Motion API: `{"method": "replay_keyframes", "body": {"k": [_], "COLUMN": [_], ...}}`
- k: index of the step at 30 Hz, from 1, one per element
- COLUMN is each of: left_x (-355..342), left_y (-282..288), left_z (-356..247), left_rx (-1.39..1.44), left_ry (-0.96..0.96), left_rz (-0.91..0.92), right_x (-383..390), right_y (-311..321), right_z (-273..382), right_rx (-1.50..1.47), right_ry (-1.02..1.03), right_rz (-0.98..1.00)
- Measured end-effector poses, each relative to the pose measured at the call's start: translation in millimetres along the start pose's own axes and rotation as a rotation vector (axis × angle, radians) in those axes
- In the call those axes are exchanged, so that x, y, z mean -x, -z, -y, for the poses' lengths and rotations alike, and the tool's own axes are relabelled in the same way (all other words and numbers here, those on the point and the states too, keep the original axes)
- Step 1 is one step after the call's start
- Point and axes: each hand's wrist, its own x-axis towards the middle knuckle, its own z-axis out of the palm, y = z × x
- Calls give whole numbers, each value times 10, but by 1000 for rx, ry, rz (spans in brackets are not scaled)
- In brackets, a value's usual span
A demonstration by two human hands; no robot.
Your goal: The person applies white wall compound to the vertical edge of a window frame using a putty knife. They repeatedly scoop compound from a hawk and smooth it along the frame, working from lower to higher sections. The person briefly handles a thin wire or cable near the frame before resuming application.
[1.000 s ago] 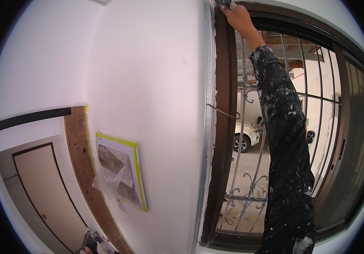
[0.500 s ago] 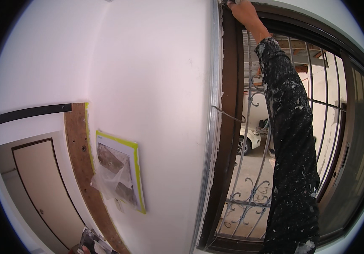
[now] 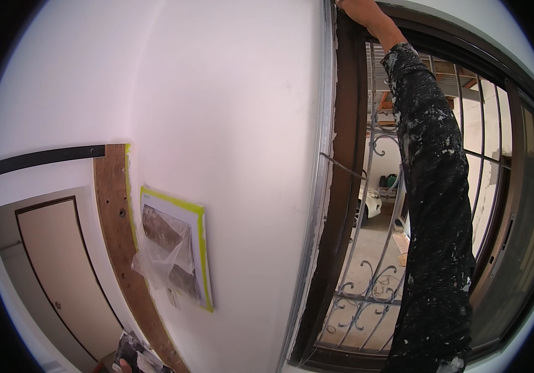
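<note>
My right arm, in a black sleeve (image 3: 435,186) spattered with white, reaches up across the window. At the top left corner of the brown window frame (image 3: 346,124), beside the metal corner strip (image 3: 325,93), is my right hand (image 3: 364,13). Its fingers are closed, and what they hold is cut off by the picture's upper edge. Low on the left, my left hand (image 3: 125,366) shows only a thumb. It grips a dark flat plate (image 3: 131,353) smeared with white filler.
Metal window bars (image 3: 371,236) and a bent rod (image 3: 341,165) stand close to my arm. A plastic-covered wall panel (image 3: 170,239) with yellow-green tape edges is on the white wall (image 3: 236,137). Left are a brown wooden post (image 3: 116,211) and a door (image 3: 62,255). Outside is a white car (image 3: 371,204).
The view has shifted slightly, so the window and its frame sit further right. My right hand stays at the frame's top corner, a little further out of the picture. The left hand still grips the plate.
</note>
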Motion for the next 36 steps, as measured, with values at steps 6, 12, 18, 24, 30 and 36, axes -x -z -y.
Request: {"method": "replay_keyframes", "body": {"k": [6,12,18,24,30,36], "left_x": [73,41,82,62,43,-44], "left_y": [69,134,218,329,292,250], "left_z": [486,404,49,-276,-372,-382], "left_rx": [-83,-36,372,345,652,1021], "left_ry": [-55,-136,425,345,416,522], "left_rz": [51,71,-66,-72,46,242], "right_x": [62,211,546,870,1311,2392], "right_y": [-60,22,304,820,1515,2545], "right_z": [-43,96,343,685,958,1354], "right_rx": [286,233,-207,-975,-1051,-1253], "right_ry": [201,122,-105,-544,-612,-847], "right_rz": [81,149,157,-27,85,-53]}}
